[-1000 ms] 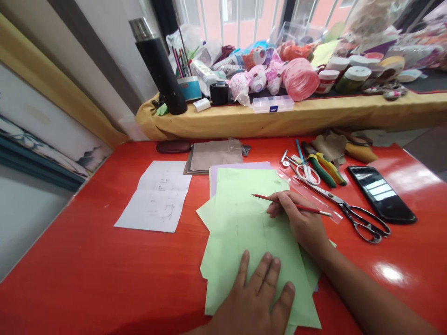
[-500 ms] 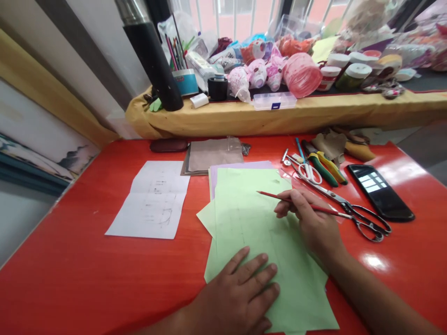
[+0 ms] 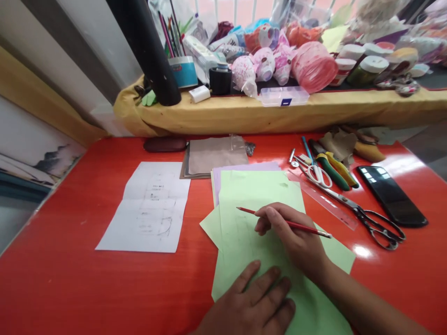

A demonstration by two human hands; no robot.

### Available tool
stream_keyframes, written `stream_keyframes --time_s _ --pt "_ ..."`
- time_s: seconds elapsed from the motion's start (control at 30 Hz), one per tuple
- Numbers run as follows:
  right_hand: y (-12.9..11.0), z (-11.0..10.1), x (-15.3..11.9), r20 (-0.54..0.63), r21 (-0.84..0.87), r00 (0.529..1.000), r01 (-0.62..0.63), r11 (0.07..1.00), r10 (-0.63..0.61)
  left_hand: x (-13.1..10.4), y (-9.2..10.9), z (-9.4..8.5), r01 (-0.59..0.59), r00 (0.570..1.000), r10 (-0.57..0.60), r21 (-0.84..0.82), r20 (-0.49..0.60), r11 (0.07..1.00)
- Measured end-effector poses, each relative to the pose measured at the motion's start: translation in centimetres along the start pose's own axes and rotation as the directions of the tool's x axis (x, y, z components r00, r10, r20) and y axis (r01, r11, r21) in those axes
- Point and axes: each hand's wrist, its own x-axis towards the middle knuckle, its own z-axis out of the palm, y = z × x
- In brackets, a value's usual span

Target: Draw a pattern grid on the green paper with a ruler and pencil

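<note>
A red pencil (image 3: 302,226) with a pale eraser end is pinched between the fingers of my right hand (image 3: 291,232). Its tip points left over the green paper (image 3: 237,186); whether it touches the sheet I cannot tell. My left hand (image 3: 256,300) rests on the lower part of that paper, fingers spread. Faint pencil lines show on the green sheet. Purple paper (image 3: 217,177) peeks out beneath it at the top left. To the left lies a creased white sheet (image 3: 150,209) with a drawn diagram and small writing.
Right of the paper lie a clear ruler (image 3: 324,202), large scissors (image 3: 380,228), white-handled scissors (image 3: 319,174), pliers (image 3: 335,170) and a black phone (image 3: 391,195). Behind are grey-brown sheets (image 3: 213,156) and a dark red case (image 3: 165,144). A black flask (image 3: 150,56) stands on the cluttered sill.
My right hand has moved left with the pencil, uncovering the ruler. My left hand still lies flat on the green paper. The view has shifted slightly.
</note>
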Motion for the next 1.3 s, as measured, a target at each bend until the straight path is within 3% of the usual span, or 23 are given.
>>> stream_keyframes --time_s 0.2,0.37,0.57,0.8,0.93,1.1,1.3 --pt "1.2 -0.2 -0.5 -0.017 -0.041 0.999 -0.040 0.998 0.040 0.0 0.2 0.4 0.036 0.998 -0.035 0.015 -0.056 0.999" --pt "1.0 -0.4 -0.3 0.038 -0.110 0.999 -0.027 0.994 0.032 -0.3 0.6 1.0 0.052 0.999 -0.053 0.016 0.006 0.999" --pt "1.0 -0.4 -0.1 0.061 -0.123 0.998 -0.012 0.992 0.019 0.0 0.7 1.2 0.108 0.990 -0.108 0.003 -0.094 0.994" --pt "0.9 -0.5 0.0 0.082 -0.166 0.996 -0.032 0.986 0.046 -0.3 0.4 1.0 0.041 0.999 -0.041 0.004 -0.016 0.999" --pt "1.0 -0.5 0.2 0.094 -0.174 0.995 -0.013 0.985 0.029 -0.2 0.7 1.1 0.104 0.993 -0.102 0.021 -0.061 0.994" --pt "0.9 -0.4 0.2 0.091 -0.179 0.996 0.006 0.984 0.011 0.0 0.8 1.0 0.086 0.996 -0.086 0.013 -0.024 0.996" --pt "0.9 -0.5 0.1 0.096 -0.187 0.995 -0.001 0.982 0.019 0.4 0.6 0.9 0.141 0.985 -0.142 -0.017 -0.100 0.990"
